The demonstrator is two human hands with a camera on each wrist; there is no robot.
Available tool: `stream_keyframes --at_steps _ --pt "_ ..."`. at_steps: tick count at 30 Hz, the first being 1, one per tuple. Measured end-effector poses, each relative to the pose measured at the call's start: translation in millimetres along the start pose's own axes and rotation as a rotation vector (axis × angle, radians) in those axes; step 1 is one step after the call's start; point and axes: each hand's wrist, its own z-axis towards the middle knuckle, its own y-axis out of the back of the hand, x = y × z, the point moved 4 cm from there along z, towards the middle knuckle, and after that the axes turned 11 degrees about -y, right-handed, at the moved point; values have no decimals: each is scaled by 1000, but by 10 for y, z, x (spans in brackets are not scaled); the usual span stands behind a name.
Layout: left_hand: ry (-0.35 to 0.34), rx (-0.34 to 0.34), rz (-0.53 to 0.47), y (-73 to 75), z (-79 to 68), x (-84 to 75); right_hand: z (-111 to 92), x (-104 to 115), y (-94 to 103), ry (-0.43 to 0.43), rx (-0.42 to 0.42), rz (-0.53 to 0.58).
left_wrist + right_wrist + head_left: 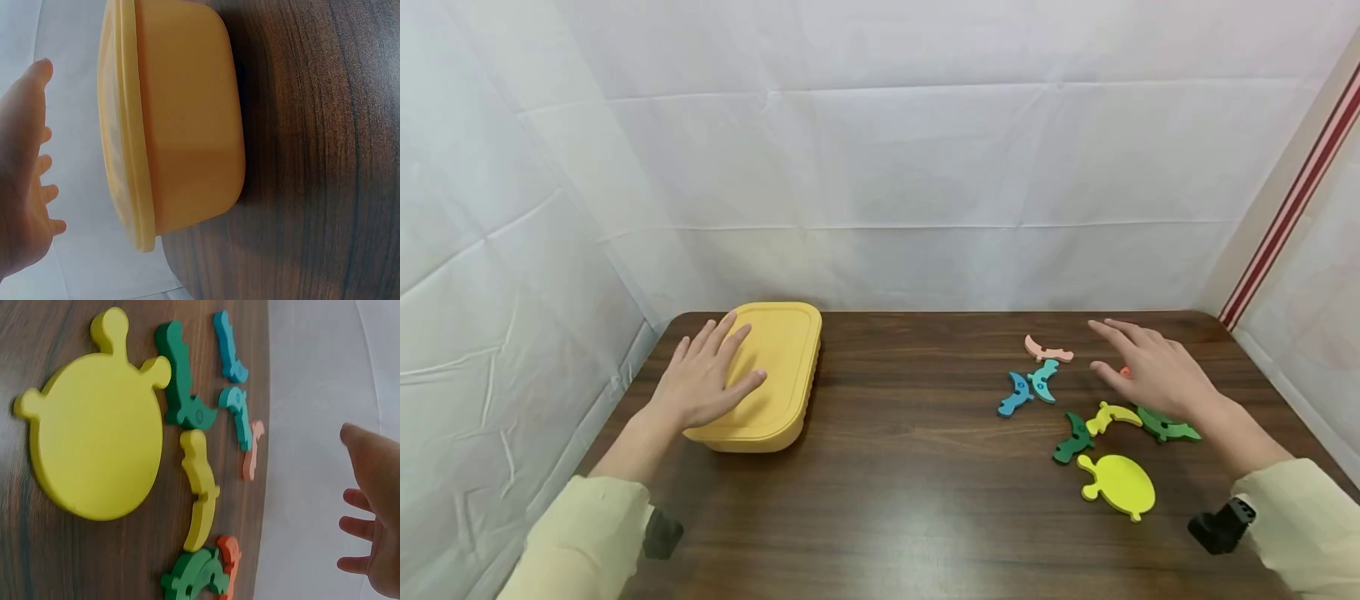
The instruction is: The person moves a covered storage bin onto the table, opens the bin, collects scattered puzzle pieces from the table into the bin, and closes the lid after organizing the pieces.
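Observation:
My left hand hovers with spread fingers over the left part of a yellow lidded box. In the left wrist view the hand shows apart from the lid, above it. My right hand hangs in the air over the right side of the table, fingers extended and nothing in them. Below and beside it lie a green piece, a curved yellow piece and an orange-red piece, partly hidden by the hand in the head view. Nearer lies a flat yellow turtle-shaped piece.
A dark green piece, a blue piece, a turquoise piece and a pink piece lie left of the right hand. The brown wooden table meets white sheeting at the back and sides.

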Motion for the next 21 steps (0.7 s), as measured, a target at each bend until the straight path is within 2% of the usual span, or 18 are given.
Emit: stream_keyframes --at_steps 9,15,21 --pt "-19 -102 -32 -19 -29 36 48 166 -7 -3 28 69" --pt "-8 -166 -118 -43 -29 77 83 263 -62 -7 48 131" --pt "5 -249 -174 -52 -26 121 118 391 -125 5 30 184"
